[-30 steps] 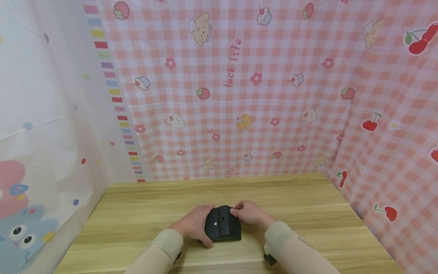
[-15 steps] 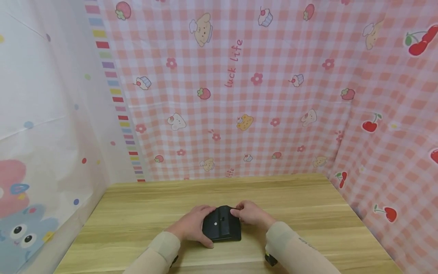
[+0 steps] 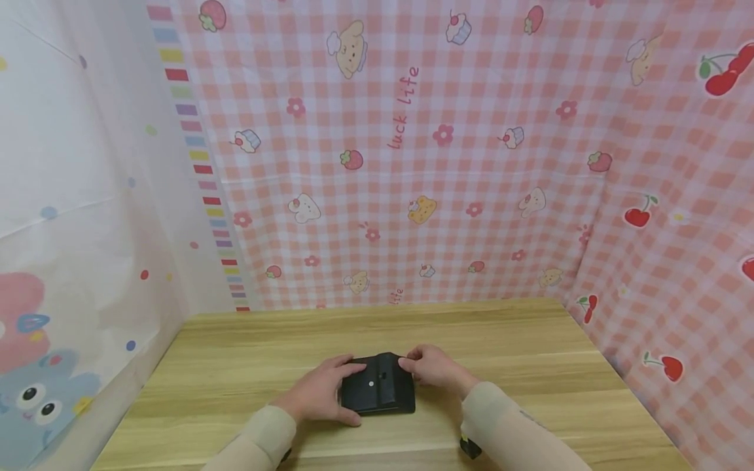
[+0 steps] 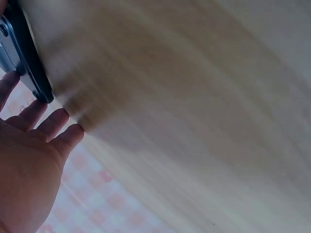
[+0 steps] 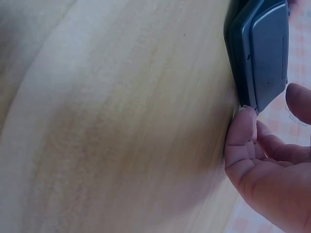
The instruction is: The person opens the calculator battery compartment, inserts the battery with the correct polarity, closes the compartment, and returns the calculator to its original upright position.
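Observation:
A flat black case (image 3: 359, 386) with a small white dot and a raised band lies on the wooden table between my hands. My left hand (image 3: 321, 389) spans its left side, forefinger on the top and thumb by the near edge. In the left wrist view the fingers (image 4: 53, 124) are spread, some tips at the end of the case. My right hand (image 3: 432, 365) pinches the far right corner, its thumb over the top. Seen from the right wrist, a curled finger (image 5: 243, 126) meets the corner of the case. What the case contains is hidden.
The pale wooden table (image 3: 501, 340) extends around the case. A pink checked cloth (image 3: 377, 248) hangs behind and to the right. A white printed cloth (image 3: 82, 248) hangs at the left. Dark straps (image 3: 470, 447) show under the sleeves.
My left hand has slid a little to the left, showing more of the case's left end. The right hand has stayed almost still at the far right corner.

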`<state>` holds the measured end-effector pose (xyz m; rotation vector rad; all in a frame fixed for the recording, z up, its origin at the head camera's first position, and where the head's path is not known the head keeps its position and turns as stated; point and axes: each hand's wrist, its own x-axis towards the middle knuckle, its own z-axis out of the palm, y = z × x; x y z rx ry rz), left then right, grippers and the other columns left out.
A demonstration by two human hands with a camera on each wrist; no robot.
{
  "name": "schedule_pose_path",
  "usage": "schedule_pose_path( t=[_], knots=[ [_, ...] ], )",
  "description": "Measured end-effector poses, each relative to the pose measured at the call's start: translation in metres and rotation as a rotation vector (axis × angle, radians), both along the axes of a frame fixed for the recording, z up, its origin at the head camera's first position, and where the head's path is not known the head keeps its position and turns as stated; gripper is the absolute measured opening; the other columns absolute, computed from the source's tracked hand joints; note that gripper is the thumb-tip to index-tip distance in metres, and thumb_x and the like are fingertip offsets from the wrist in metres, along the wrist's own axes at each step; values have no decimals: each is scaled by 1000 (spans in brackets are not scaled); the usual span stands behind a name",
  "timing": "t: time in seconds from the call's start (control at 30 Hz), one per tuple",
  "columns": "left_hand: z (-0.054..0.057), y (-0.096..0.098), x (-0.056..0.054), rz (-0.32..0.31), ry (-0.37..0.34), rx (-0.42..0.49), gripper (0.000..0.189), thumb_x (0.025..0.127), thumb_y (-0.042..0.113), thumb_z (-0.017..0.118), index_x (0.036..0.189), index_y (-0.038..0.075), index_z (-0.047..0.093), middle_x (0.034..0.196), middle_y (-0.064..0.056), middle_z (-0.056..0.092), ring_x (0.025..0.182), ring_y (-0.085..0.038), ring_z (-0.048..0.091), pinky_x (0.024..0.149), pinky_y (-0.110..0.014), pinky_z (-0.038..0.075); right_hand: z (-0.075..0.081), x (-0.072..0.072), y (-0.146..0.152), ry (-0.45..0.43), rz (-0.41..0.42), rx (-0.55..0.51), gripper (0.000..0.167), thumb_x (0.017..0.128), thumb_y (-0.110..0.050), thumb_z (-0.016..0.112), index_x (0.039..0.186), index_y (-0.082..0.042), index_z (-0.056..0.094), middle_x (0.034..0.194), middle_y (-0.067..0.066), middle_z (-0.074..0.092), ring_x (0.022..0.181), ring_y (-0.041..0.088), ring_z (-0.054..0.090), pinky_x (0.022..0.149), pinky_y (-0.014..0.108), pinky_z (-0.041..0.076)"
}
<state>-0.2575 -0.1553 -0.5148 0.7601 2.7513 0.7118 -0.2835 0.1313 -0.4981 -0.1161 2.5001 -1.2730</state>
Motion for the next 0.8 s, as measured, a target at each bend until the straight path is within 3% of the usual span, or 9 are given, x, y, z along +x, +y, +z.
schedule_pose_path(
  t=[0.27,0.47,0.6,0.8],
  knots=[
    [2,-3,6,17,-6,0,97,73,56,94,157,24,55,171,-18,39,156,-44,41,120,-66,42,3,5,4,4,-8,-75,43,105,-30,70,130,5,63,112,12,69,94,22,66,81,38,61],
    [2,-4,8,21,-10,42,93,76,58,91,155,24,57,171,-18,39,156,-45,41,118,-69,42,8,14,9,173,30,31,52,102,-32,74,138,3,63,116,12,72,97,20,68,86,43,59],
    [1,-7,9,7,50,40,90,79,63,87,154,22,59,169,-20,41,155,-47,41,120,-72,37,14,19,10,302,146,134,56,100,-34,77,144,-3,62,132,18,70,114,30,69,98,54,57],
    [-3,-13,9,-13,118,1,86,79,65,86,150,23,62,167,-18,45,155,-43,42,121,-80,25,23,26,13,420,344,259,71,95,-46,81,153,-16,56,156,17,56,143,42,54,115,66,46]
  ],
)
